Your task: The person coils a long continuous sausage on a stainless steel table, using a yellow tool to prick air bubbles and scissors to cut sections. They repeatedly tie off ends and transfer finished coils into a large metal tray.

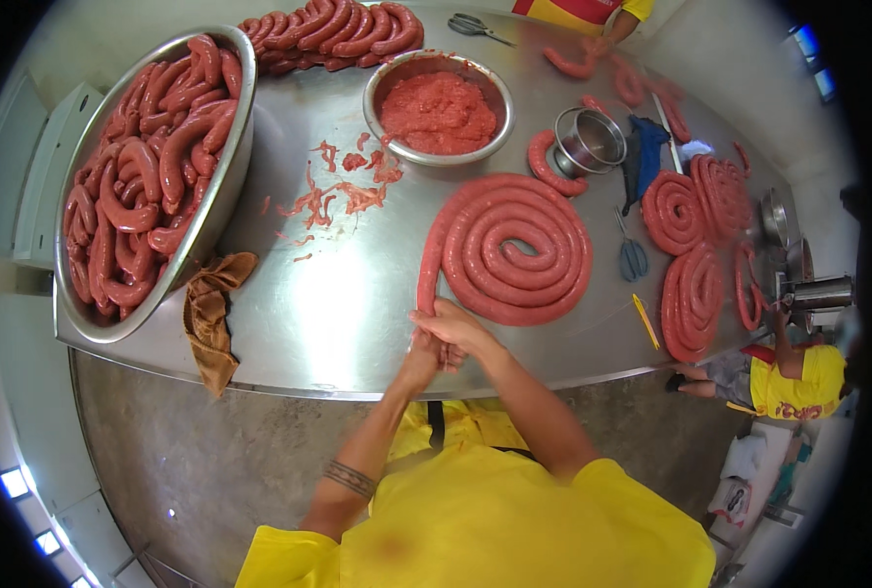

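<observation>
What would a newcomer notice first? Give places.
The big coil of raw sausage near the picture's centre draws the eye, its outer end at the left hand and right hand. Next come the metal basin of curved sausages at far left and the bowl of red ground meat beyond the coil.

Pinkish red stood against silver-grey and yellow.
The coiled sausage point(465, 247) was pinkish red, mottled paler; the minced meat point(438, 113) was redder, the table point(269, 328) silver-grey, the cloth point(208, 318) brown, the shirt point(534, 519) yellow.
</observation>
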Available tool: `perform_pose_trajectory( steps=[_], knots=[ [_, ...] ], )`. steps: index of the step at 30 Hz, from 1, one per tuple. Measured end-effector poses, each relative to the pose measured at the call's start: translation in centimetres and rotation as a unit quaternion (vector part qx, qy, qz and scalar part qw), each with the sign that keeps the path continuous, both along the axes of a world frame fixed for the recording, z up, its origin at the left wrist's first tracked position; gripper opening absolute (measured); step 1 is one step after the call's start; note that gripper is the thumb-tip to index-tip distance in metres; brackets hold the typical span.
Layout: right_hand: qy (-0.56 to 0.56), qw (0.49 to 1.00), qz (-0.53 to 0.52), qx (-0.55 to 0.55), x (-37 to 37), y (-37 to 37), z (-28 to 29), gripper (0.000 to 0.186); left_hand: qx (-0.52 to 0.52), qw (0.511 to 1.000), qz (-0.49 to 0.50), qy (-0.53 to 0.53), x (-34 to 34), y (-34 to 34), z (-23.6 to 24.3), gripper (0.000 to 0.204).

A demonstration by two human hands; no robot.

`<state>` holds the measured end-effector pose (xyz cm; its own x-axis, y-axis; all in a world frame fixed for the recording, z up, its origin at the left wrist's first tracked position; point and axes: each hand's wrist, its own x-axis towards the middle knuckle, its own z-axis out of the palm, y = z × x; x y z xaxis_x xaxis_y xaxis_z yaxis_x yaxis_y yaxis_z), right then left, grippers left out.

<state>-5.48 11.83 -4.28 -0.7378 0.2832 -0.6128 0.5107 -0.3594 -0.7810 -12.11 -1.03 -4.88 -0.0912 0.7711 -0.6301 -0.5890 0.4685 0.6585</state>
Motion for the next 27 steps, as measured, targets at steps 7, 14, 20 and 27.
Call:
perform_pose_trajectory(
  steps=[7, 14, 20, 27],
  knots=[
    [0.031, 0.978, -0.182, -0.102, -3.3, 1.4, -1.1, 0.016, -0.094, 0.995, 0.043, 0.01, -2.3, -12.1, 3.9, 0.046],
    [0.112, 0.964, -0.118, -0.211, -0.3, 0.6, -0.1, 0.033, 0.242, 0.86, 0.09, 0.44, -10.1, 4.2, 14.9, 0.049],
    [0.109, 0.959, -0.17, -0.198, 2.3, -0.2, -1.0, 0.021, 0.223, 0.847, 0.077, 0.476, -17.5, 17.6, 15.2, 0.057],
    [0.033, 0.983, -0.15, -0.101, 6.4, -0.5, -1.3, 0.024, -0.075, 0.636, 0.19, 0.744, -34.0, -14.1, -0.2, 0.059]
  ],
)
